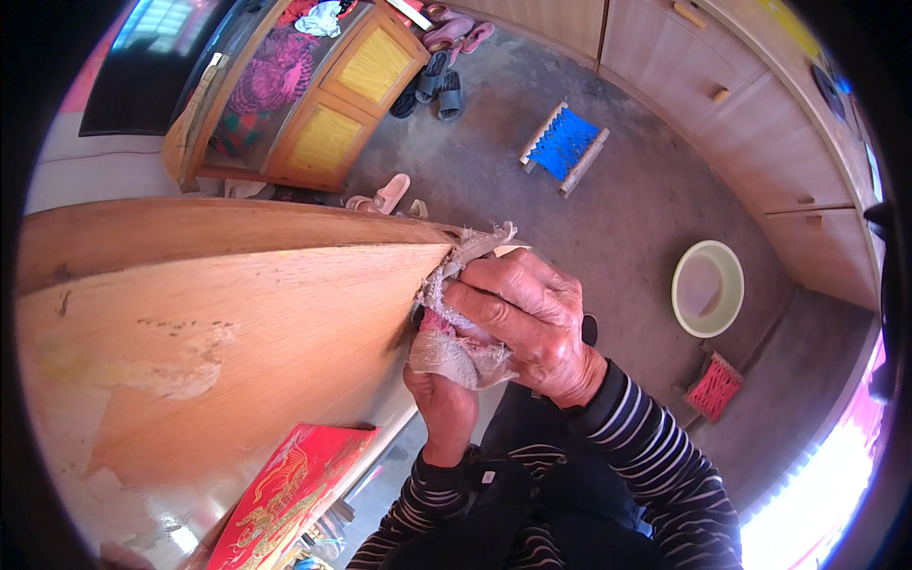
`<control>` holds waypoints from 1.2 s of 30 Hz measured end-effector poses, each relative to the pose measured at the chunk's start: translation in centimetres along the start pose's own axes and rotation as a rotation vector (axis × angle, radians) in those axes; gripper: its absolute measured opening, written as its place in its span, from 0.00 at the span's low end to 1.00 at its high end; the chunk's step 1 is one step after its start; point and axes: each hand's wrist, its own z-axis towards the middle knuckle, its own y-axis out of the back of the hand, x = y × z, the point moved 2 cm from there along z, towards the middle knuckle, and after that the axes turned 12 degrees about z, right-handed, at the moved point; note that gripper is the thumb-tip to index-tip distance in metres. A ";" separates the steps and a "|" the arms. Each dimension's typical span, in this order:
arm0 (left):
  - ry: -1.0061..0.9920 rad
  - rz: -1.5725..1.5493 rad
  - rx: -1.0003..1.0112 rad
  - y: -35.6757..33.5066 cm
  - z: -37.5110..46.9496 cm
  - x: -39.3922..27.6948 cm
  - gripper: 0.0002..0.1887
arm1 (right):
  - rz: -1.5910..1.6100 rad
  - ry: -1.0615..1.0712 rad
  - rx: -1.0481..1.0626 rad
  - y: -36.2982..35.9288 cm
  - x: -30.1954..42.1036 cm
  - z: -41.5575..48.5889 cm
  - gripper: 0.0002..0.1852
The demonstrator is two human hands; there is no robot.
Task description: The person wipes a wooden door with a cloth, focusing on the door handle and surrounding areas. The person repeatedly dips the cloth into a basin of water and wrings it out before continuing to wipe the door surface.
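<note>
A worn, frayed cloth (456, 356) with a pink patch is bunched at the end edge of a wooden door or panel (285, 320). My right hand (527, 313) grips the cloth from above, its fingers bent against the panel's edge. Below it, my left hand (445, 406) holds the lower part of the cloth; most of its fingers are hidden behind the fabric. The panel's face is pale orange wood with worn, whitish patches, and a darker wooden strip runs along its top.
A blue folding stool (565, 142), a pale basin (707, 288) and a red folding stool (714, 387) stand on the floor. Slippers (450, 95) lie near a wooden cabinet (342, 100). Drawers (748, 107) line the far side. A red decorated sheet (285, 491) is below the panel.
</note>
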 end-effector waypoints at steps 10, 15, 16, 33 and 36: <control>0.000 -0.103 -0.022 -0.3 -0.2 -0.1 0.17 | -0.016 -0.040 0.050 -0.1 0.4 -0.2 0.28; -0.093 0.046 0.068 0.3 0.3 -0.3 0.17 | 0.043 -0.198 -0.114 -0.8 -0.1 -0.6 0.24; -0.075 0.010 0.069 0.6 0.4 -0.1 0.17 | 0.059 -0.224 -0.131 -1.1 0.0 -0.7 0.23; -0.007 -0.006 0.101 0.4 0.6 -1.2 0.12 | 0.218 -0.460 -0.354 -1.5 0.0 -2.9 0.16; 0.000 -0.014 0.124 0.3 0.5 -0.8 0.14 | 0.283 -0.518 -0.465 -0.6 0.0 -3.7 0.15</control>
